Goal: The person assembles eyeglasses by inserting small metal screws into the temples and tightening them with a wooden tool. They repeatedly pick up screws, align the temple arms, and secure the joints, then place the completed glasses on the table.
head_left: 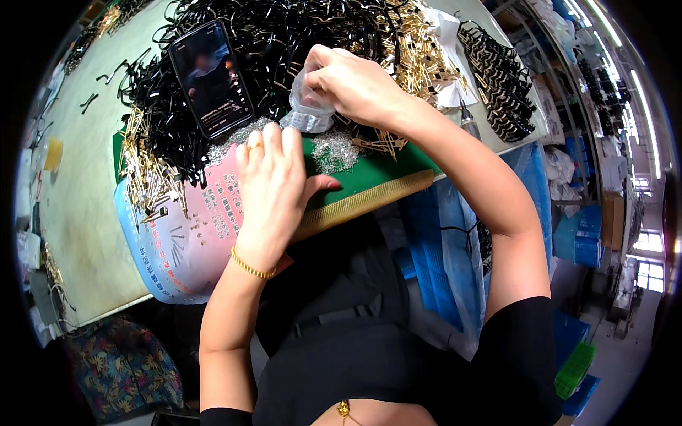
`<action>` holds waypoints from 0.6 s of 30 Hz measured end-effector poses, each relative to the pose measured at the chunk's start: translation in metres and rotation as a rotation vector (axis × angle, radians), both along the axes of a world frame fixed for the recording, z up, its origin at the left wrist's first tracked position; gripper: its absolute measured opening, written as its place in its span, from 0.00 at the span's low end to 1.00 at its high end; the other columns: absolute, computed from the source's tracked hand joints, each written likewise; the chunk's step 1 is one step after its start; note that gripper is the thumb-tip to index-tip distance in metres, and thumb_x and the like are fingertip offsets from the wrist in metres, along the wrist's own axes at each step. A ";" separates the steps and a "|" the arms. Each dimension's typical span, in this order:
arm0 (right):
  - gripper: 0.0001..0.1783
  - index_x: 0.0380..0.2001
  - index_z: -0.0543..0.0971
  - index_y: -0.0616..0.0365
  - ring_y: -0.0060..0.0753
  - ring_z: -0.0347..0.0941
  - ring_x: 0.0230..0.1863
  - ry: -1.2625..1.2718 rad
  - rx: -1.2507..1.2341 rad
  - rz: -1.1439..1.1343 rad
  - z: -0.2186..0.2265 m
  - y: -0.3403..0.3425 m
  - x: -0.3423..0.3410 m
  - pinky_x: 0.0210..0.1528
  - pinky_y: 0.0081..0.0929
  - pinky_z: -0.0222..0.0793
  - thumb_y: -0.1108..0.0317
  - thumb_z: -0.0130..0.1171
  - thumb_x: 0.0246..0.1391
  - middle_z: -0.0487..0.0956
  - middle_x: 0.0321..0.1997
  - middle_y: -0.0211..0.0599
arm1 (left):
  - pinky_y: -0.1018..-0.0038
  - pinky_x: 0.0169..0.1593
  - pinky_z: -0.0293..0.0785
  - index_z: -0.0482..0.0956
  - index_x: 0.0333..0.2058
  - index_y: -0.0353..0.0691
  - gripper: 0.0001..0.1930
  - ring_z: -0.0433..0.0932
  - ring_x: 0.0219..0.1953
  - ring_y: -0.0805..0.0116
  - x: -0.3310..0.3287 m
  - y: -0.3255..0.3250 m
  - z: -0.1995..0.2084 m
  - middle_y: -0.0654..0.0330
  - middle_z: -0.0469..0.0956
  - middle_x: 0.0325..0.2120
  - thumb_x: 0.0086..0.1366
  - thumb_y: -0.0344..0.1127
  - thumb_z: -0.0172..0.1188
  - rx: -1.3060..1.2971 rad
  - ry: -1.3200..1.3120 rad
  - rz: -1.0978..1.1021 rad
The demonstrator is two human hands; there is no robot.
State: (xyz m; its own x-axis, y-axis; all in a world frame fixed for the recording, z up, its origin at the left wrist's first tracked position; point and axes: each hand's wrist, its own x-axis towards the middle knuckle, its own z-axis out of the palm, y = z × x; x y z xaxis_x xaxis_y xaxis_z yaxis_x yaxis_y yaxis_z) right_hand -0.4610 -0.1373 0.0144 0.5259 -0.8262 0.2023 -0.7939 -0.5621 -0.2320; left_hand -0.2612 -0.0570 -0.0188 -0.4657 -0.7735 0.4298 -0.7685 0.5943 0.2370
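While the right hand (pixel 349 82) pinched a bag (pixel 310 113), seemingly to steady it, the left hand (pixel 273 174), thumb spread, was near silver bits (pixel 335 155).

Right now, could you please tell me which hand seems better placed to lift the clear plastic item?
The right hand, I think: it appears to grip the clear plastic item near its upper end, while the left hand has its fingers extended beside small silver pieces.

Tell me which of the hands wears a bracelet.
The left hand: a gold-coloured bracelet circles its wrist. The right hand, gripping clear plastic, has a bare wrist.
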 end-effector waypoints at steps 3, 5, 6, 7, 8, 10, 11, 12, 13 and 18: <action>0.04 0.35 0.83 0.57 0.43 0.76 0.48 -0.091 -0.051 0.048 0.004 0.000 -0.005 0.48 0.37 0.75 0.70 0.65 0.57 0.76 0.47 0.38 | 0.60 0.45 0.66 0.70 0.38 0.38 0.37 0.71 0.41 0.53 -0.015 -0.018 -0.005 0.54 0.69 0.37 0.42 0.63 0.74 -0.051 0.026 0.016; 0.05 0.35 0.82 0.58 0.43 0.76 0.47 -0.211 -0.093 0.060 0.014 0.003 -0.012 0.48 0.36 0.75 0.68 0.65 0.59 0.75 0.46 0.39 | 0.61 0.45 0.66 0.70 0.37 0.38 0.38 0.71 0.40 0.54 -0.020 -0.016 -0.001 0.55 0.69 0.36 0.42 0.65 0.74 -0.054 0.023 0.036; 0.06 0.36 0.82 0.58 0.43 0.76 0.46 -0.275 -0.116 0.066 0.022 0.006 -0.015 0.48 0.35 0.75 0.68 0.65 0.59 0.75 0.46 0.40 | 0.61 0.45 0.66 0.70 0.37 0.38 0.38 0.71 0.40 0.54 -0.020 -0.010 0.001 0.55 0.69 0.36 0.42 0.65 0.73 -0.039 0.026 0.017; 0.07 0.37 0.82 0.60 0.42 0.77 0.45 -0.261 -0.175 0.063 0.034 0.015 -0.020 0.47 0.34 0.75 0.67 0.64 0.61 0.74 0.45 0.41 | 0.61 0.45 0.66 0.70 0.37 0.38 0.38 0.71 0.40 0.54 -0.022 0.000 0.003 0.55 0.69 0.36 0.42 0.66 0.73 -0.021 0.034 -0.007; 0.09 0.34 0.83 0.57 0.46 0.76 0.46 -0.347 -0.160 0.034 0.040 0.027 -0.025 0.49 0.39 0.73 0.62 0.66 0.58 0.77 0.43 0.40 | 0.61 0.45 0.66 0.70 0.36 0.38 0.38 0.71 0.40 0.54 -0.026 0.007 0.003 0.55 0.69 0.36 0.42 0.66 0.73 -0.001 0.042 -0.031; 0.08 0.34 0.82 0.59 0.46 0.76 0.44 -0.427 -0.088 0.052 0.047 0.056 -0.036 0.47 0.39 0.72 0.65 0.64 0.59 0.77 0.40 0.40 | 0.62 0.44 0.66 0.71 0.36 0.38 0.38 0.71 0.39 0.54 -0.033 0.011 -0.005 0.55 0.69 0.35 0.43 0.67 0.72 -0.091 0.020 -0.001; 0.07 0.34 0.81 0.59 0.46 0.75 0.43 -0.434 -0.032 0.030 0.045 0.072 -0.038 0.47 0.38 0.72 0.67 0.63 0.60 0.77 0.39 0.41 | 0.62 0.44 0.66 0.71 0.36 0.38 0.38 0.71 0.39 0.54 -0.032 0.004 -0.009 0.55 0.69 0.35 0.43 0.67 0.72 -0.125 0.019 0.027; 0.06 0.35 0.80 0.59 0.46 0.75 0.42 -0.428 0.020 -0.006 0.046 0.091 -0.042 0.46 0.38 0.72 0.68 0.61 0.61 0.77 0.37 0.41 | 0.62 0.43 0.66 0.71 0.36 0.39 0.37 0.71 0.39 0.54 -0.034 -0.003 -0.010 0.55 0.69 0.35 0.44 0.67 0.72 -0.159 0.030 0.041; 0.04 0.36 0.80 0.60 0.45 0.76 0.40 -0.444 0.072 -0.009 0.040 0.106 -0.047 0.45 0.37 0.72 0.71 0.59 0.62 0.77 0.34 0.42 | 0.61 0.42 0.65 0.70 0.34 0.40 0.35 0.70 0.37 0.55 -0.031 -0.008 -0.005 0.56 0.69 0.34 0.45 0.66 0.72 -0.162 0.039 0.055; 0.04 0.36 0.79 0.60 0.45 0.77 0.38 -0.545 0.288 -0.117 -0.002 0.170 -0.046 0.41 0.36 0.72 0.71 0.59 0.62 0.76 0.34 0.41 | 0.61 0.45 0.65 0.71 0.38 0.37 0.41 0.71 0.40 0.54 -0.009 0.008 0.003 0.54 0.69 0.36 0.41 0.68 0.74 -0.108 -0.036 0.016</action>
State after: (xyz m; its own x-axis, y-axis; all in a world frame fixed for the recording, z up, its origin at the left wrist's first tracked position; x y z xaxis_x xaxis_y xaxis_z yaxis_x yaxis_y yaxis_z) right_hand -0.5071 0.0326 0.0120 0.3121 -0.9335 0.1767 -0.5711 -0.3330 -0.7503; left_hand -0.2705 -0.0491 -0.0160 -0.4701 -0.7313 0.4942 -0.7853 0.6022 0.1440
